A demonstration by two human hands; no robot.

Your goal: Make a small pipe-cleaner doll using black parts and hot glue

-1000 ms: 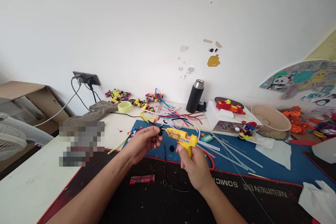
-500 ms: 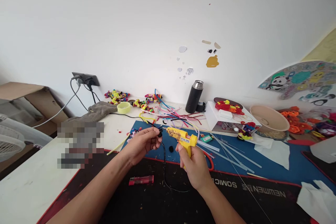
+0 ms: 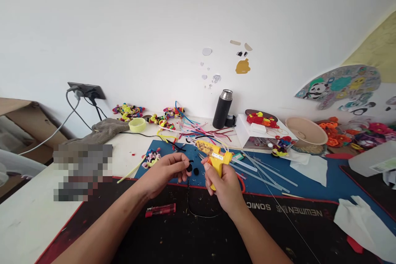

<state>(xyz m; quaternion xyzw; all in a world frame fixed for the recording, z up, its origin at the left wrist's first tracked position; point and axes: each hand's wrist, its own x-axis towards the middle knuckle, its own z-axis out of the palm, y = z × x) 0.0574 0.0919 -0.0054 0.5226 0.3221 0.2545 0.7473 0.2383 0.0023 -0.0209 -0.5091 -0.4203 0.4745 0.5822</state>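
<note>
Hands were apart: right hand (image 3: 225,187) gripped yellow plastic glue gun (image 3: 213,156), barrel pointing left; left hand (image 3: 165,174) pinched small black fuzzy piece (image 3: 189,168), below or nearer than the nozzle, contact unseen. Round black tuft (image 3: 196,171) lay between hands, nearer left.

- You work in soft, fairly even light; its source can't be told.
- A faint shadow falls on the wall (image 3: 148,29) right of your flask (image 3: 221,112), whose steel neck glints.
- Your black mat (image 3: 173,239) reads very dark.
- Wide-angle stretch lengthens your forearms (image 3: 116,216).
- Coarse pixelation hides a patch (image 3: 83,173) at left.
</note>
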